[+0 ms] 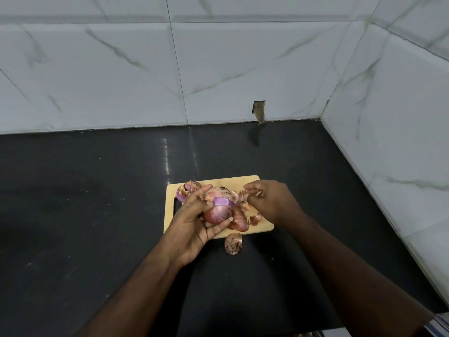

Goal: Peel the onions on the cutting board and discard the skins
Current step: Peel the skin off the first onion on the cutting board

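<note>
Over a wooden cutting board [250,182] on a black counter [97,215], my left hand [194,224] cradles a red onion [218,207] just above the board, thumb over its top and fingertips [224,221] curled beneath, so the bulb stays put while the other hand works; a band of glossy purple flesh shows where the dry skin is already off, while the lower half still wears its papery reddish coat. My right hand [269,200] hangs just to the right of the onion, fingers drawn narrow in a pinch, and I cannot tell whether a flake of skin sits between them or they are merely closing for the next pull. A second onion [185,190], partly stripped, rests at the board's far left corner, out of the way. Loose skins [243,215] pile on the board under and to the right of the held onion, dropped where they came away, and one larger piece of skin [233,243] lies off the near edge on the counter. I judge the peeling to be midway: neither bulb is clean and no skins are discarded, nor is any bin in sight. The next tear should start at the exposed purple edge, where the skin lifts most easily
</note>
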Tool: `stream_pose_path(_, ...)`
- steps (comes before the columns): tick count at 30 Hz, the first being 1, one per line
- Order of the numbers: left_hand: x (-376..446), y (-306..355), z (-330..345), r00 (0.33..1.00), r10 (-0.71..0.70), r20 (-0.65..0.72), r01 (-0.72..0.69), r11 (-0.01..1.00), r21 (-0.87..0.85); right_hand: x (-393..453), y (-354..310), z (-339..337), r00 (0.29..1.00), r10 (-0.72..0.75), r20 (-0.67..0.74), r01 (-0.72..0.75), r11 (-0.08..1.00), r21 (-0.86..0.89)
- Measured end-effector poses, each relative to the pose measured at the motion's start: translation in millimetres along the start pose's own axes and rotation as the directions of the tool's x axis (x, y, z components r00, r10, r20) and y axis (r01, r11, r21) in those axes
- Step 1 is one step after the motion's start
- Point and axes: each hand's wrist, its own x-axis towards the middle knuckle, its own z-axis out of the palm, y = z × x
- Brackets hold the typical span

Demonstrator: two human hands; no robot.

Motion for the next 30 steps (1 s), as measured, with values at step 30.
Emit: stream_pose_path(30,1,-3,-3,0.998,0.036,0.059,-0.053,0.95,0.308,-16,-40,-10,0.846,-0.49,0.21,0.533,0.776,-0.337)
